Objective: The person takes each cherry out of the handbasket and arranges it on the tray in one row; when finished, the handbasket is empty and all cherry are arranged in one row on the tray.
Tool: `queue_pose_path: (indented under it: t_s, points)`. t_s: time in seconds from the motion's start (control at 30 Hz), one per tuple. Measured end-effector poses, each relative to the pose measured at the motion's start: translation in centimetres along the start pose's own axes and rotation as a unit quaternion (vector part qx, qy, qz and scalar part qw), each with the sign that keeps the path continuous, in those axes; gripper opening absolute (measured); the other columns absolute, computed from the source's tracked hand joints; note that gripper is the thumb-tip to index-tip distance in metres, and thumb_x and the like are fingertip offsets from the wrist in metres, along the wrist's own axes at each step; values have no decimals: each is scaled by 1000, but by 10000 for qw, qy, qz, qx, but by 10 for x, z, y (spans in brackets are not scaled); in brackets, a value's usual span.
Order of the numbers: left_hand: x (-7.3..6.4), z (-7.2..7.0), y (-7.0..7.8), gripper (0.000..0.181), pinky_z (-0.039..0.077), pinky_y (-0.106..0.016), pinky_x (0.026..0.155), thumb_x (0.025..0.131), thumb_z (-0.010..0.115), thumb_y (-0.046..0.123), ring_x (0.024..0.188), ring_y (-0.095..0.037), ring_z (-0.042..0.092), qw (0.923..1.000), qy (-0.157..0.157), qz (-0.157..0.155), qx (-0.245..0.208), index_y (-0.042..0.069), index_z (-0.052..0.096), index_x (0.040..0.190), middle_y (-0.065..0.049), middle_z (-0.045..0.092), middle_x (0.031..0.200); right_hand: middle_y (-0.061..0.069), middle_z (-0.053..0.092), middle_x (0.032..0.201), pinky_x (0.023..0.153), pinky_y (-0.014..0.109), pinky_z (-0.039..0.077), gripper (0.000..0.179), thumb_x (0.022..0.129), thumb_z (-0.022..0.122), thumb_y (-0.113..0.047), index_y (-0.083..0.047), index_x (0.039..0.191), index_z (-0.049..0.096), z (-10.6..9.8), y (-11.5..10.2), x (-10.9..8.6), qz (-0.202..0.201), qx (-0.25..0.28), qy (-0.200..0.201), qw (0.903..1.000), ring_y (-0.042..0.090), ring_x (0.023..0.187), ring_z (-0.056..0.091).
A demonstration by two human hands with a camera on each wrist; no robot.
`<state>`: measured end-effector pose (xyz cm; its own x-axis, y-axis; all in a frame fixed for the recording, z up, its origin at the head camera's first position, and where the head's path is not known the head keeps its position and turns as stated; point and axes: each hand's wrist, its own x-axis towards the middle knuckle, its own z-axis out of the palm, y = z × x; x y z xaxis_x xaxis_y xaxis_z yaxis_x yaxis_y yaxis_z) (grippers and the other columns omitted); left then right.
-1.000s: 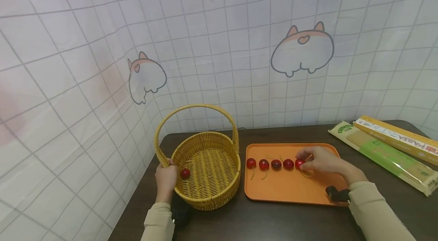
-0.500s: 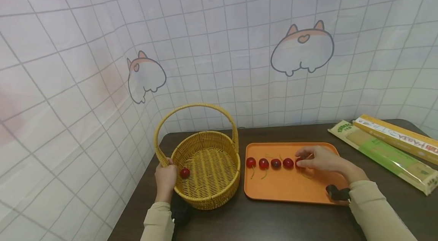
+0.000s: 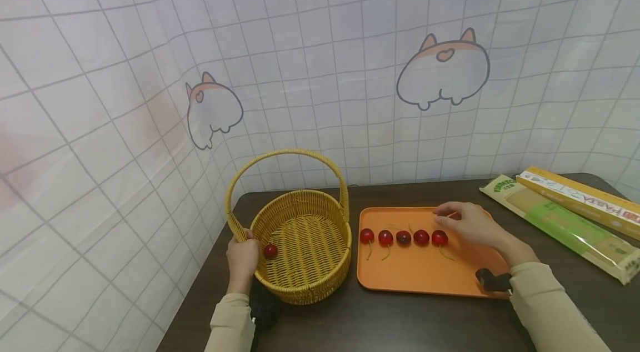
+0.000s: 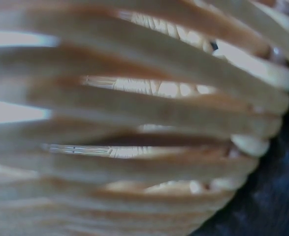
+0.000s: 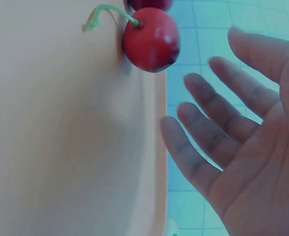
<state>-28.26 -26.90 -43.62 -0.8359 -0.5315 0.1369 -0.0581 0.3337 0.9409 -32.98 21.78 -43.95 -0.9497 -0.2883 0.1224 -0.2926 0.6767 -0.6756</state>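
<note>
My left hand (image 3: pixel 243 257) grips the left side of a yellow wicker basket (image 3: pixel 320 297), where its tall handle meets the rim. Inside the basket, near that hand, lies one red cherry (image 3: pixel 270 251). The left wrist view is filled by the blurred basket weave (image 4: pixel 149 108). On an orange tray (image 3: pixel 400 280) several cherries stand in a row, some with green stems. Just right of the row's last cherry (image 3: pixel 440 237), my right hand (image 3: pixel 472 224) hovers with nothing in it. The right wrist view shows its fingers spread and relaxed, apart from the red cherry (image 5: pixel 151 40).
At the right of the dark table (image 3: pixel 330 330) lie a green-and-clear pasta packet (image 3: pixel 560 224) and a yellow pasta box (image 3: pixel 585 194). A white gridded curtain (image 3: pixel 320 63) hangs behind and to the left.
My right hand has let go of the rightmost cherry and drawn slightly up and back, its fingers opening. That cherry now shows fully on the tray. The left hand stays on the basket.
</note>
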Motion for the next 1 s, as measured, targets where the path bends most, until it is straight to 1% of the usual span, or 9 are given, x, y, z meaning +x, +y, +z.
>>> queue_pose_path:
  t_s: [0.1,0.23,0.33,0.43,0.57,0.67,0.8,0.93,1.0]
  points:
    - [0,1,0,14,38,-33,54,82,47,3,64,-23,45,10000,15,2,-20,2,52,94,-9,44,75,13,66,116,89,53,48,41,95,62,-36,-7,122,63,0,-5,0,-114,-84,224,9997,36,108,59]
    - [0,1,1,13,38,-33,54,81,47,3,62,-21,44,10000,39,2,-29,2,52,94,-8,44,74,13,67,114,89,53,48,32,95,63,-28,-6,119,65,1,-16,1,-436,-66,406,9982,35,106,61]
    - [0,0,1,13,38,-33,53,81,47,2,61,-21,44,10000,15,17,-40,2,52,93,-7,44,73,11,67,112,88,52,49,27,94,64,-23,-7,116,65,2,-25,1,-673,34,479,9966,33,104,62]
    - [0,0,1,12,37,-33,53,81,46,2,61,-20,43,10000,-4,40,-46,2,52,92,-6,43,73,9,66,112,89,51,49,25,95,64,-22,-8,115,66,6,-36,0,-825,103,484,9954,31,104,61]
    - [0,0,0,13,37,-33,54,81,46,2,61,-20,42,10000,12,53,-48,2,52,91,-6,42,73,7,66,113,88,50,50,24,95,64,-22,-10,115,67,14,-52,-1,-997,116,363,9943,29,104,59]
    - [0,-1,-1,12,37,-33,53,81,46,3,61,-21,42,10000,31,67,-61,2,52,91,-6,42,73,4,66,112,87,47,51,22,94,64,-22,-13,115,67,22,-66,-1,-1097,190,188,9936,26,102,60]
    - [0,0,-3,10,38,-33,54,80,47,3,61,-21,44,10000,23,57,-27,3,52,88,-7,44,72,1,67,107,77,38,54,21,94,64,-24,-19,114,67,33,-85,-3,-1159,503,-172,9918,19,90,64]
    - [2,0,-4,10,39,-33,54,79,47,2,61,-21,45,10000,-16,25,7,6,52,87,-7,46,72,1,68,98,68,33,54,20,95,62,-24,-19,115,66,47,-106,-6,-1447,1015,-539,9828,15,79,65]
    - [3,0,-3,11,39,-33,53,78,47,2,60,-21,45,10000,-10,18,-32,6,52,87,-7,46,72,1,68,99,72,32,54,21,96,61,-23,-16,115,66,55,-115,-6,-1726,1209,-607,9757,13,83,65]
